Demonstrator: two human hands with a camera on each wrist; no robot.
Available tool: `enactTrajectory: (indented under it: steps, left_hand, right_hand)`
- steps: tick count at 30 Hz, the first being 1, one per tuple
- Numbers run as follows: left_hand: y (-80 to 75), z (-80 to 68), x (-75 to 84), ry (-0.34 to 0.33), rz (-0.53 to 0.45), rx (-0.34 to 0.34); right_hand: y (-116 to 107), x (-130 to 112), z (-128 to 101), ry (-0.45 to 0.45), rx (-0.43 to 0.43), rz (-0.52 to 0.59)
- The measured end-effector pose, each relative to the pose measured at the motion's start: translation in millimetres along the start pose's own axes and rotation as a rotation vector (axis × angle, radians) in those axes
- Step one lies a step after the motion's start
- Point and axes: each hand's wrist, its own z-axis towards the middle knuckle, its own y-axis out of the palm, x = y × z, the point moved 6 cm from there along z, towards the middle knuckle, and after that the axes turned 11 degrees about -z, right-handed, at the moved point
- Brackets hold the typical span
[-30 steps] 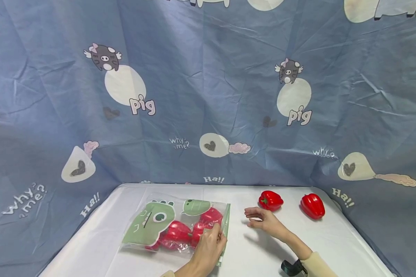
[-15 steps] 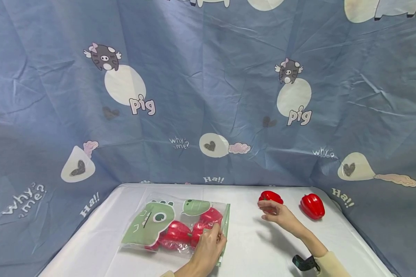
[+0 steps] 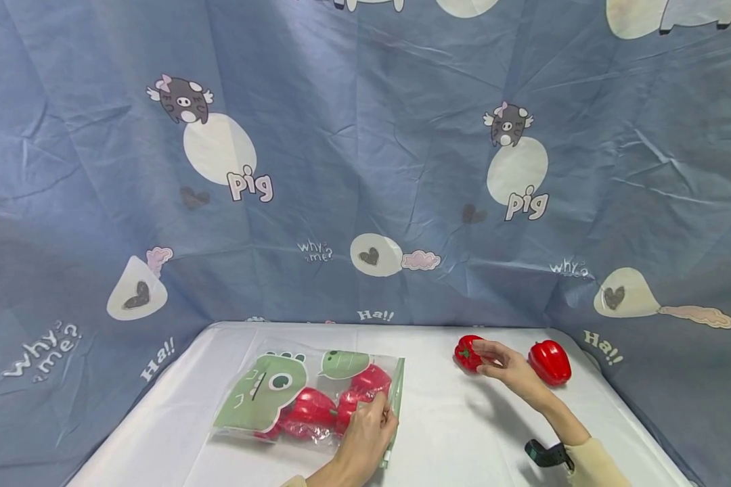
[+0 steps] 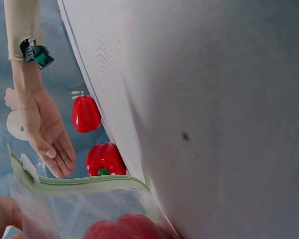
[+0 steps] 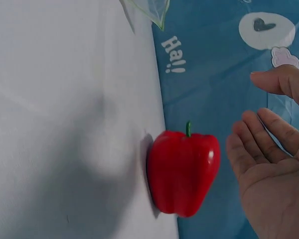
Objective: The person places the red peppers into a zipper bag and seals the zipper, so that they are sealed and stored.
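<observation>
My left hand pinches the right-hand rim of a clear zip bag printed with a green dinosaur. Several red bell peppers lie inside it. The green-edged mouth, with a white slider, faces right. My right hand hovers above the table with fingers extended and thumb apart, holding nothing. In the head view it overlaps a loose red bell pepper; the right wrist view shows that pepper beside the palm, with a gap between them.
A second loose bell pepper lies at the back right of the white-covered table. A blue printed curtain rises behind the table's far edge. A wrist camera sits on the right forearm.
My right hand has moved right and slightly back, from beside the bag to over the nearer loose bell pepper. The left hand and the bag have stayed in place.
</observation>
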Motion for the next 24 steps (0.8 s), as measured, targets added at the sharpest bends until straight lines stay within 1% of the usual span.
enactTrajectory:
  steps: [6,11,16,24]
  left_hand:
    - [0.5,-0.6,-0.9,-0.003,-0.004,-0.004]
    - [-0.1,-0.3,-0.9,-0.001,0.002,0.001]
    - [-0.6,-0.3,0.6,0.003,0.012,0.007]
    - [0.0,-0.1,-0.8,-0.021,0.006,-0.015]
  right_hand:
    - [-12,6,2,0.006,0.048,-0.07]
    - [-19,17,7,0.032,0.055,-0.065]
    - [-24,30,14,0.023,0.065,-0.061]
    - [-25,40,18,0.022,0.065,-0.084]
